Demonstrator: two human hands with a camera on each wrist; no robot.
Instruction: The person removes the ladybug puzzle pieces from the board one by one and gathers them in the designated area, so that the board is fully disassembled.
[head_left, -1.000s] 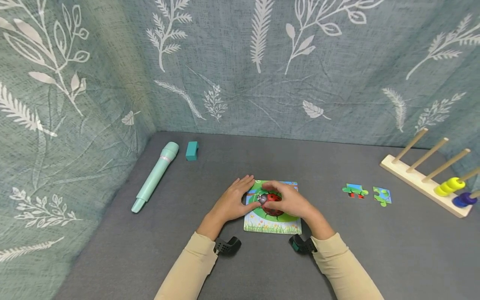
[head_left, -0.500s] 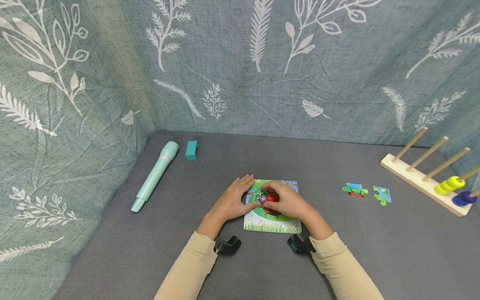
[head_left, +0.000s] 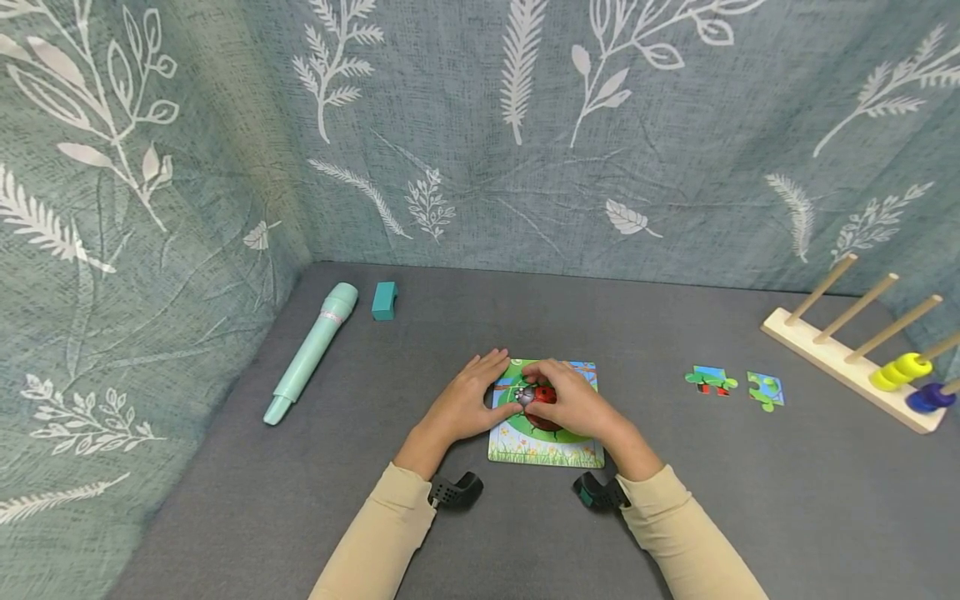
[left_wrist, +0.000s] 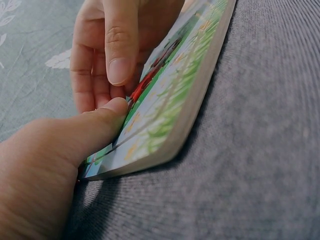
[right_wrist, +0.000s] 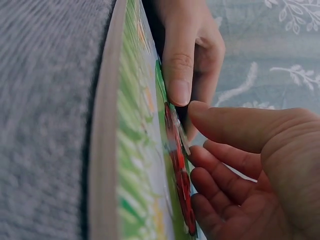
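A square ladybug jigsaw puzzle (head_left: 551, 456) lies flat in front of me in the head view. My left hand (head_left: 467, 402) rests along its left edge, fingers extended, thumb (left_wrist: 107, 117) lying over the picture near the ladybug's head. From the right, my right hand (head_left: 576, 404) reaches over the puzzle with bent fingers and thumb around a puzzle piece (right_wrist: 184, 144) at the ladybug's head. That piece sits slightly tilted above the picture in the right wrist view. Both thumb tips are close together there. The right hand covers part of the ladybug (head_left: 543, 421).
Two loose puzzle pieces, a red-and-green one (head_left: 712, 381) and a green-blue one (head_left: 765, 390), lie to the right. Beyond them stands a wooden peg stacker (head_left: 832, 354) with yellow and blue rings. A mint toy microphone (head_left: 311, 354) and a teal block (head_left: 384, 301) lie back left.
My right hand has shifted very slightly left over the puzzle. The left hand, the puzzle and the loose pieces stay where they were.
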